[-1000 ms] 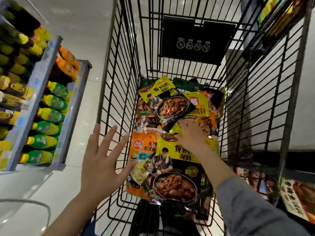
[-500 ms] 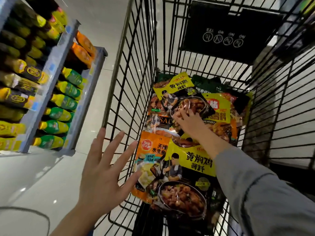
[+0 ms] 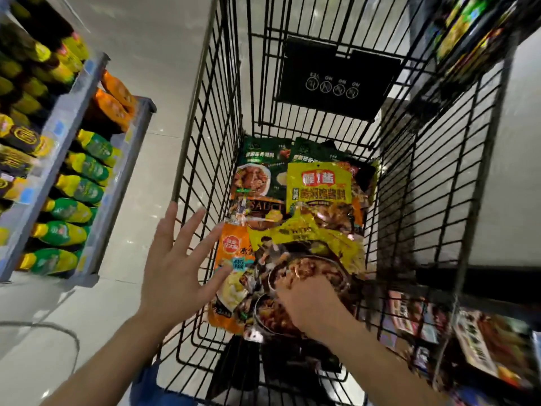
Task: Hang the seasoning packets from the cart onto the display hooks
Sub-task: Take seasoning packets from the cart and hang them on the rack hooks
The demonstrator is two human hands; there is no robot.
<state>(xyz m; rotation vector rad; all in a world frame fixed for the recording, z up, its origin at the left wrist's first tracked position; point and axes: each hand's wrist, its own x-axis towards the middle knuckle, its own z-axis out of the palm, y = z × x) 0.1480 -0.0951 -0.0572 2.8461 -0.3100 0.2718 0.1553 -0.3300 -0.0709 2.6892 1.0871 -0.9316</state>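
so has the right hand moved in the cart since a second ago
Yes. The right hand has pulled back toward the person, away from the black sign on the cart's far wall, and now grips a yellow packet.

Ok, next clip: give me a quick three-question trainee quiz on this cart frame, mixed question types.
1. True or false: the left hand is gripping a packet.
2. Multiple choice: the right hand is A) on the shelf bottles, B) down among the seasoning packets in the cart, C) at the black sign.
3. Fill in: the bottles on the shelf left of the cart have ___ labels and yellow caps.

Key: 1 false, its fingers are spread at the cart's left wall; 2 B; 3 green.
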